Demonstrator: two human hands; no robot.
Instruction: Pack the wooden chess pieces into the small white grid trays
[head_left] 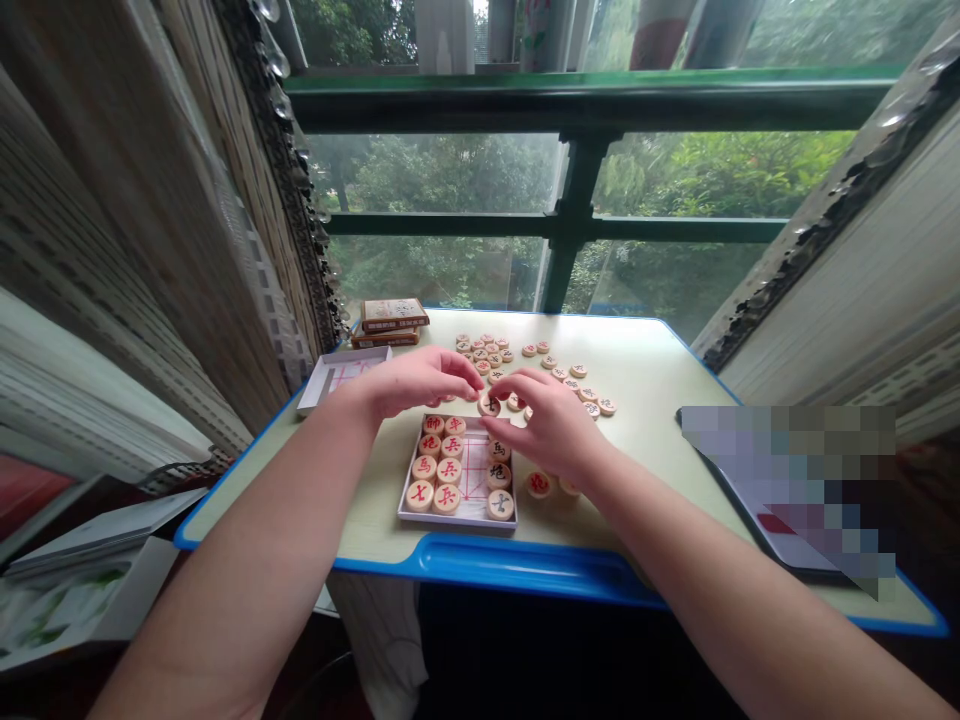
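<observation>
A shallow white box point(459, 521) has two columns of red-marked Chinese chess pieces point(448, 471) on its left and black-marked pieces point(498, 476) along its right side. Above its far edge, my right hand point(551, 420) grips a black-marked Chinese chess piece point(489, 405) between thumb and forefinger. My left hand point(431, 383) reaches in from the other side, its fingertips drawn together at the edge of that same piece. Whether anything is pinched in the left fingers is hidden. A red-marked piece point(538, 485) lies on the table right of the box, partly near my right wrist.
Several loose pieces point(484, 348) cluster at the back, and more point(587, 394) lie at the right. A white box lid point(311, 392) and stacked small boxes point(393, 314) sit at the left. A partly blurred tablet-like device point(757, 500) rests at the table's point(645, 340) right edge.
</observation>
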